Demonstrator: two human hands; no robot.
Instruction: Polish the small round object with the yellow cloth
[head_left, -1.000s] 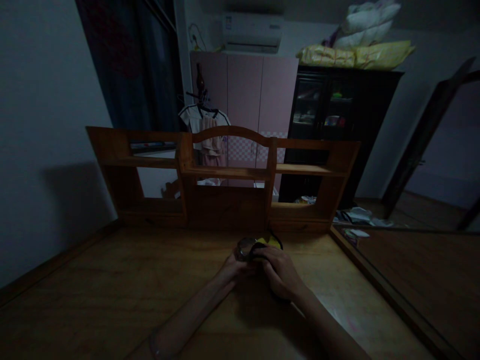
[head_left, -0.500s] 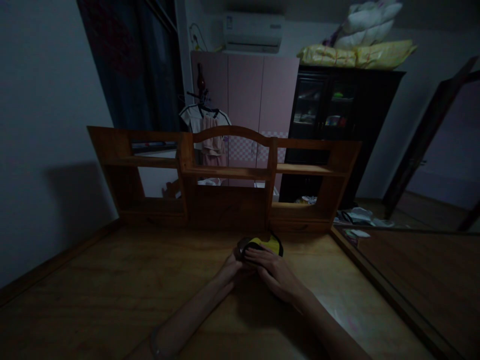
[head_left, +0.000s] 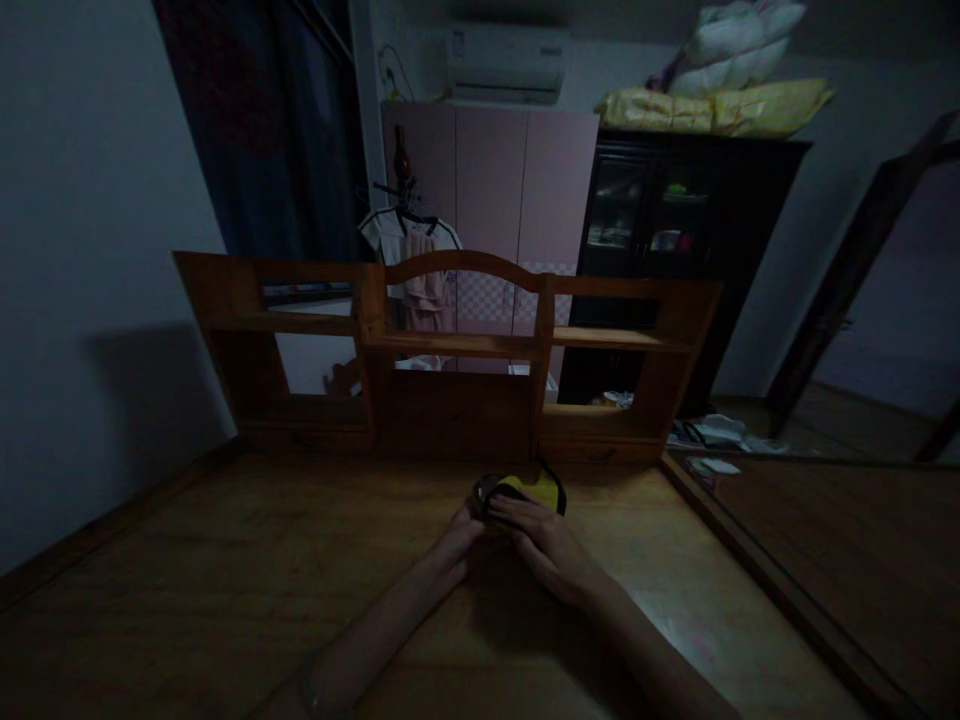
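Over the wooden desk, my two hands meet around a small bundle. My left hand is closed on a dark, rounded object with a slight sheen; the dim light hides its kind. Lying over that object is a yellow cloth with black edging. My right hand presses the cloth against the object from the right, its fingers bent over the black edge. Part of the cloth stands up beyond my right fingers. The left fingertips are hidden behind the object.
A wooden desk top spreads beneath my arms. At its back stands a low wooden shelf unit with open compartments. A wall borders the left side, and a raised wooden edge runs along the right.
The dark object has turned slightly in my left hand, showing more of its rounded end. My right hand and the cloth stay in nearly the same place.
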